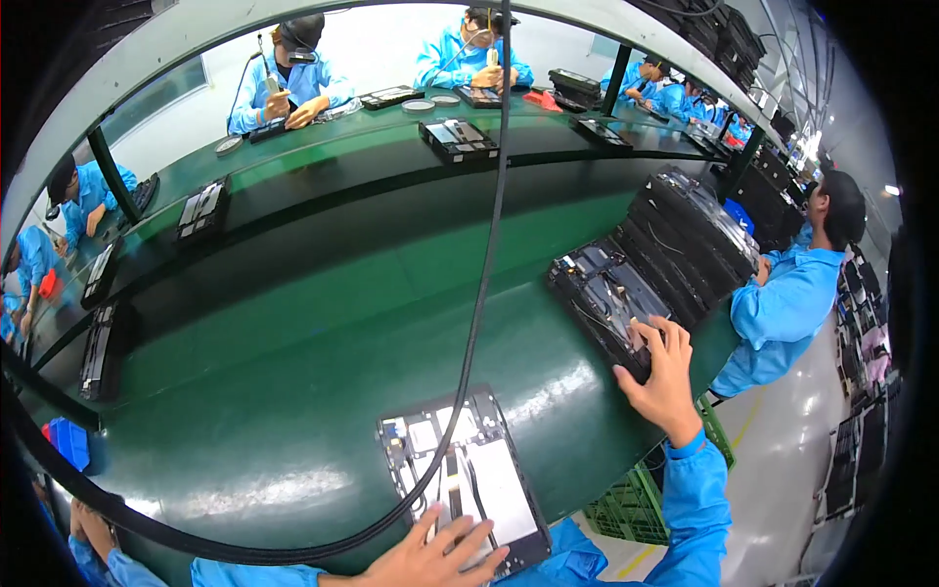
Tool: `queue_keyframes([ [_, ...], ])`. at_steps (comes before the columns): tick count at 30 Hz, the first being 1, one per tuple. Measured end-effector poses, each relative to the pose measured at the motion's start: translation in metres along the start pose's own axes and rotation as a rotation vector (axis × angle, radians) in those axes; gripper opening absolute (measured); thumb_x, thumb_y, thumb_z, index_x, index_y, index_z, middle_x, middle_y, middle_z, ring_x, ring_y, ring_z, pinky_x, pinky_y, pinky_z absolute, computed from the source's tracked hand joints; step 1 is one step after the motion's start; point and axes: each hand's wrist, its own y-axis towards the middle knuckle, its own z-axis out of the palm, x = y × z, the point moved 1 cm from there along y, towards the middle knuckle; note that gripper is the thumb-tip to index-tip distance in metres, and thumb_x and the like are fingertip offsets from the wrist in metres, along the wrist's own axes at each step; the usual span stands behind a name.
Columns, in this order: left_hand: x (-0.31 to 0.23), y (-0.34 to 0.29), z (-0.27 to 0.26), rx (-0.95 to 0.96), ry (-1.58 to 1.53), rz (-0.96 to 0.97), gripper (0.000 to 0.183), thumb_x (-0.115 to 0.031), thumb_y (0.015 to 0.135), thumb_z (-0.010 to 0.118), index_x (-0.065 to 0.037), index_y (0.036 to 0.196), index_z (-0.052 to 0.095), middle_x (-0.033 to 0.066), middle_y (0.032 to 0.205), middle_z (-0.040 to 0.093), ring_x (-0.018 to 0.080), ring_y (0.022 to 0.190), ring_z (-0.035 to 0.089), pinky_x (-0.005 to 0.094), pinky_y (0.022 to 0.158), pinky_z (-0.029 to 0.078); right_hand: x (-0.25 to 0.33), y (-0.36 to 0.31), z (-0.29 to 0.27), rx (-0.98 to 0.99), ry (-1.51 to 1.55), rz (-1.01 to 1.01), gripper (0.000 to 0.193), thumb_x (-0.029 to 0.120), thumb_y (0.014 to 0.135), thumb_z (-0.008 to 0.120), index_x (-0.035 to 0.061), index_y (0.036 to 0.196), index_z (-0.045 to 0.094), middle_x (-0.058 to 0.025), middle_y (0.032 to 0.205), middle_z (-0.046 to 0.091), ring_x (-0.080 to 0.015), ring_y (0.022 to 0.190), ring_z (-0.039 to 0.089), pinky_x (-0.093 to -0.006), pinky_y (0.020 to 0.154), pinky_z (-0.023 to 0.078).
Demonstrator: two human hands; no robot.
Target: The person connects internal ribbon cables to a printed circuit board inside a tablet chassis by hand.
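Observation:
In front of me on the green bench lies an opened tablet-like device (pixel 502 474), its circuit board, ribbon cables and silver-white battery exposed. My left hand (pixel 435 553) rests on its near end with the fingers spread flat. To the right, my right hand (pixel 665 377) reaches to the near corner of another opened device (pixel 608 293), thumb and fingers apart and touching its edge. That device sits in a black tray at the front of a leaning row of black trays (pixel 680 245). A black cable (pixel 486 254) hangs across the view and partly covers the nearer device.
A black conveyor (pixel 323 201) carries several similar devices beyond the bench. Co-workers in blue work across it; one person (pixel 792 293) stands at right beside the trays. A green crate (pixel 631 504) is below the bench edge, and a blue bin (pixel 68 443) at left.

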Motion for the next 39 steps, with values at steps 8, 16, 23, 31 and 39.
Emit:
queue_keyframes([
  [8,0.159,0.032,0.012,-0.227,0.162,-0.233,0.059,-0.023,0.077,0.076,-0.007,0.134,0.071,0.0225,0.144,0.063,0.0424,0.132,0.064,0.0628,0.113,0.050,-0.006,-0.006,-0.024,0.065,-0.076,-0.038,0.067,0.023,0.086,0.086,0.0100,0.147,0.064,-0.0118,0.108,0.070,-0.0333,0.101,0.066,-0.0453,0.087,0.054],
  [16,0.282,0.026,0.002,-0.516,0.282,-0.608,0.053,-0.003,0.085,0.065,-0.003,0.138,0.065,0.0214,0.140,0.064,0.0419,0.136,0.059,0.0525,0.119,0.045,-0.019,0.006,-0.014,-0.211,-0.310,-0.371,0.061,0.011,0.097,0.078,0.0110,0.155,0.061,-0.0092,0.117,0.068,-0.0281,0.091,0.064,-0.0409,0.078,0.053],
  [23,0.220,-0.004,-0.011,-0.507,0.278,-0.491,0.057,0.000,0.081,0.068,-0.001,0.138,0.066,0.0206,0.139,0.064,0.0424,0.135,0.058,0.0520,0.118,0.045,-0.012,0.015,-0.027,0.033,-0.634,-0.828,0.036,0.022,0.091,0.070,0.0169,0.126,0.078,-0.0166,0.154,0.059,-0.0311,0.118,0.064,-0.0460,0.096,0.054],
  [31,0.181,-0.047,-0.021,-0.487,0.236,-0.547,0.056,0.000,0.080,0.067,-0.001,0.136,0.067,0.0193,0.135,0.066,0.0413,0.131,0.060,0.0535,0.116,0.046,-0.005,0.028,-0.033,0.157,-0.537,-0.359,0.026,0.018,0.080,0.075,0.0100,0.103,0.065,-0.0323,0.156,0.054,-0.0355,0.106,0.064,-0.0450,0.089,0.054],
  [39,0.180,-0.043,-0.019,-0.499,0.219,-0.512,0.053,-0.001,0.080,0.067,-0.001,0.132,0.069,0.0182,0.133,0.066,0.0396,0.129,0.060,0.0533,0.114,0.047,-0.027,0.048,-0.036,-0.015,-0.483,-0.547,0.044,0.006,0.080,0.073,0.0128,0.124,0.071,-0.0242,0.139,0.060,-0.0329,0.101,0.063,-0.0408,0.080,0.061],
])
